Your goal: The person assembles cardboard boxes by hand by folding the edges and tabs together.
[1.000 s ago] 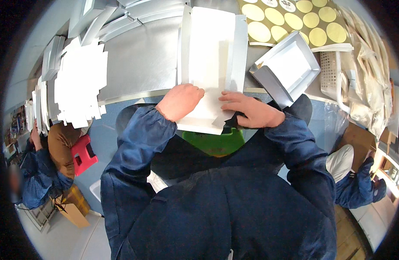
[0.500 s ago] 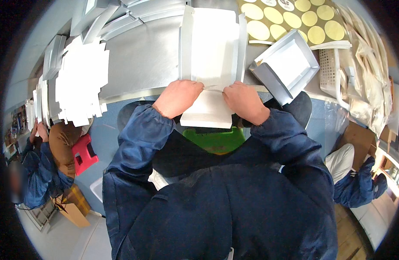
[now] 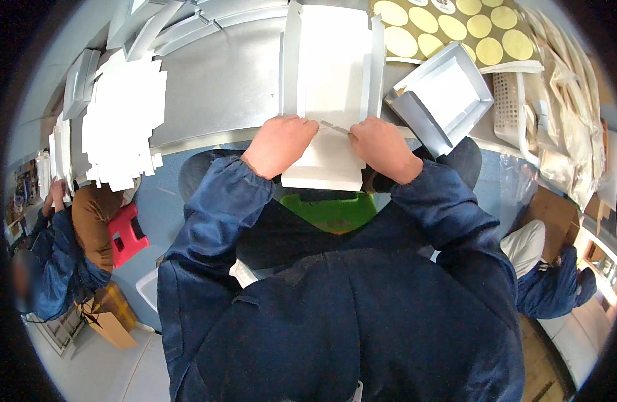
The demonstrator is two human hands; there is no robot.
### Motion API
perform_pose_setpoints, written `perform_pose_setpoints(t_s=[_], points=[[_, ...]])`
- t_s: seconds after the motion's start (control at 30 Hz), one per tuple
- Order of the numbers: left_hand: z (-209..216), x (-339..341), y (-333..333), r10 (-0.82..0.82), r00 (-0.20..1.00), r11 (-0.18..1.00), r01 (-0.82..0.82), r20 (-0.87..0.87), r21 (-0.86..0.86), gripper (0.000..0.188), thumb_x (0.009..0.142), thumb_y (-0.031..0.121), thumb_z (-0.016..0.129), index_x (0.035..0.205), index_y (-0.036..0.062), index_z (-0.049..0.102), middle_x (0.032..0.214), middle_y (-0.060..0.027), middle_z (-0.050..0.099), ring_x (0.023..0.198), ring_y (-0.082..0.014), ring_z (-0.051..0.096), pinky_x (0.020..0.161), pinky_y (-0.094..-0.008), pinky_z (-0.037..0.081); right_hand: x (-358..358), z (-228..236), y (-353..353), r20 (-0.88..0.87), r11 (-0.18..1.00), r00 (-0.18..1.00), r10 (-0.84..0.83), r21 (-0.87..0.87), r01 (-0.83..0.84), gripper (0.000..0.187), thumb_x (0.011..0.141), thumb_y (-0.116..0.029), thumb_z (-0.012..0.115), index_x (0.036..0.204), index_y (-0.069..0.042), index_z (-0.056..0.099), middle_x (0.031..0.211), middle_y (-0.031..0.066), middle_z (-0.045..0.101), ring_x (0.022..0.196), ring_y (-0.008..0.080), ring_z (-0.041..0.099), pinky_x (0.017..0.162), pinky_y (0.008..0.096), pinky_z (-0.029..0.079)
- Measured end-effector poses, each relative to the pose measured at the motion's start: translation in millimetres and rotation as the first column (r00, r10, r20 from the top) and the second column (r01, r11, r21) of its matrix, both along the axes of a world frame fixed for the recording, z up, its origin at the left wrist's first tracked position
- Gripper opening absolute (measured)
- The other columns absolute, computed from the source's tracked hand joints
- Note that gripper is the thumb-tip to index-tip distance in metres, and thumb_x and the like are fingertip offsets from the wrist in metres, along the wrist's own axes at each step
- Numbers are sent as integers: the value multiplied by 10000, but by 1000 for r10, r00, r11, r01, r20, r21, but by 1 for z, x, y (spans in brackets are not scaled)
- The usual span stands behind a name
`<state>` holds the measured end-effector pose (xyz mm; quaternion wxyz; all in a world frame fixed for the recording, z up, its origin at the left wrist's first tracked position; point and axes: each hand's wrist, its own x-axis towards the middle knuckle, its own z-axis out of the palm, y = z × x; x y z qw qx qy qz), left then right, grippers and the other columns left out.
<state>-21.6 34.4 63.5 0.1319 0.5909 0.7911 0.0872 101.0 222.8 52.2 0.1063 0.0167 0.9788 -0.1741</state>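
Observation:
A white cardboard box (image 3: 332, 63), partly folded with its long side walls raised, reaches from the tabletop over the near edge toward my lap. My left hand (image 3: 281, 144) is closed at its left side, fingers pinching the board near the crease of the near panel. My right hand (image 3: 387, 147) mirrors it on the right, thumb and fingers closed on the board. Between the fingertips shows a thin grey edge; which flap it belongs to I cannot tell. Just right of this box, a folded open box (image 3: 449, 94) rests tilted at the table edge.
Flat white box blanks (image 3: 124, 120) are piled at the left. Grey boxes (image 3: 188, 33) stand behind. Gold round stickers on sheets (image 3: 456, 30), a white plastic basket (image 3: 509, 110) and clear bags lie right. A co-worker (image 3: 60, 254) sits left, another person (image 3: 553, 281) right.
Both hands have shifted slightly away from me with the near panel. The grey edge between the fingertips now slants down to the right. The fingers still grip the box.

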Motion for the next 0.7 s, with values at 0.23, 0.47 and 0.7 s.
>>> perform_pose_setpoints(t_s=[0.23, 0.47, 0.7], points=[[-15, 5, 6, -3, 996, 996, 11, -89, 91, 35, 783, 85, 540, 809, 67, 553, 734, -93, 591, 761, -272, 619, 674, -382, 518, 2, -3, 0, -68, 996, 994, 85, 25, -83, 169, 817, -102, 508, 771, -20, 648, 761, 154, 644, 821, 316, 635, 686, 419, 546], [-15, 17, 10, 106, 979, 994, -100, -175, 46, 29, 775, 78, 543, 798, 60, 546, 742, -79, 596, 756, -252, 624, 664, -364, 518, -2, 5, -3, -34, 1000, 999, 30, 7, -30, 229, 873, -149, 512, 746, -12, 645, 749, 163, 631, 766, 319, 633, 697, 418, 530], [-19, 24, 12, 141, 959, 990, -134, -247, 46, 33, 784, 104, 556, 764, 83, 573, 716, -55, 612, 747, -225, 641, 653, -349, 513, -1, 0, -5, -11, 1000, 1000, -11, 5, 11, 220, 867, -143, 519, 746, -9, 645, 743, 169, 624, 754, 330, 630, 689, 430, 523]])
